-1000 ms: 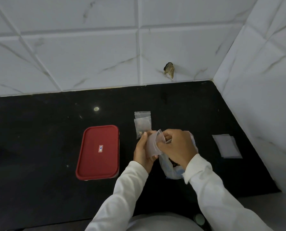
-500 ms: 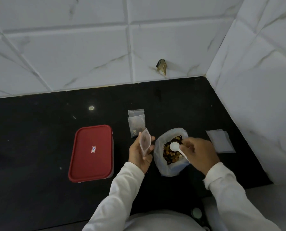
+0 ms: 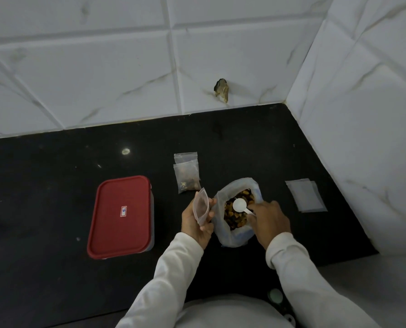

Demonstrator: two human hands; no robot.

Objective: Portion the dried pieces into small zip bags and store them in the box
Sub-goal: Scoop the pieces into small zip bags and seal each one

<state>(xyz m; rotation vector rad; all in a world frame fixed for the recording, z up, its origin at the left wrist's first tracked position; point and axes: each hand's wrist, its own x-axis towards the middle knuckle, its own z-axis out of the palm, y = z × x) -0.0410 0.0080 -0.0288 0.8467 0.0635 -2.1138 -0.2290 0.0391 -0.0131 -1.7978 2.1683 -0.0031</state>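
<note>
White plastic spoon (image 3: 240, 205): item newly in use. A second ago both my hands were together at the small zip bag (image 3: 201, 206), parting its mouth. Since then my right hand (image 3: 269, 220) has come away and now pinches the spoon's handle, with the bowl face-up and seemingly empty over the dried pieces (image 3: 235, 218). As I judge it, opening is finished and scooping for this portion is about to start.

Small zip bag: held in my left hand (image 3: 196, 223), fingers curled round its lower part. Mouth up and gaping, tilted toward the bulk bag (image 3: 232, 239), just beside its rim. Nothing visible inside it yet.

Dried pieces: mixed yellow and dark, in the open bulk bag standing on the black counter (image 3: 55, 185) between my hands.

Right hand, pose: palm down, fingertips at the handle end, wrist over the near-right edge of the bulk bag.

Filled zip bags (image 3: 187, 177): two, flat on the counter beyond my left hand, one overlapping the other. Not yet boxed.

Empty zip bags (image 3: 306, 196): small flat stack, well to the right, near the tiled wall (image 3: 362, 138).

Box (image 3: 121, 216): red lid on, left of my left hand and apart from it. The lid must come off before storage. By my reckoning, most of the task remains.
</note>
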